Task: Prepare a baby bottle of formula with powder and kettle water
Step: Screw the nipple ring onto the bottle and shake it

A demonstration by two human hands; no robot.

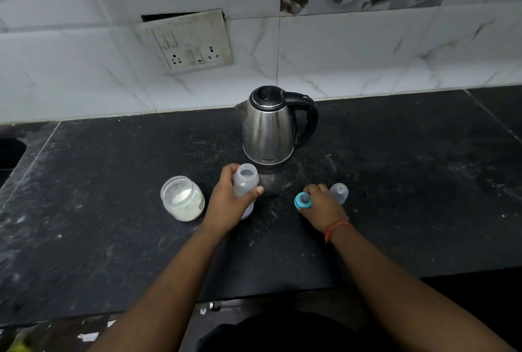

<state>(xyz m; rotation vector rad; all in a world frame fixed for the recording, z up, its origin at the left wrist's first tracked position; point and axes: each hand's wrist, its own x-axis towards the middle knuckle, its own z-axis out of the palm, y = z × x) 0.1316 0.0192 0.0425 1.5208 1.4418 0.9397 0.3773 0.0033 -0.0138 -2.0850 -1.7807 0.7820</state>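
We're over the dark counter [113,238], and our left hand [226,202] is wrapped round the bottle [245,182], thumb across its front and fingers behind. The bottle stands on the counter with its open mouth up, tilted a little toward twelve o'clock, its neck rising clear above the grip while the base shows just below the thumb. At nine o'clock from it, just beside our left hand, sits the jar [183,199], lid off, white powder inside. Straight up at twelve o'clock is the kettle [268,125], lid shut, spout pointing to nine, handle to three, near the bottle but apart from it.

Over at three o'clock from the bottle, our right hand [322,204] curls down on the teat ring [303,200], blue collar with the teat poking out on the left side of the fist; the fingers hold it against the counter. The clear cap [339,192] lies just behind that hand, at about one o'clock from the knuckles; we cannot tell whether it touches them. A red thread [337,228] circles the right wrist. On the tiled wall at eleven o'clock is a switchboard [195,43].
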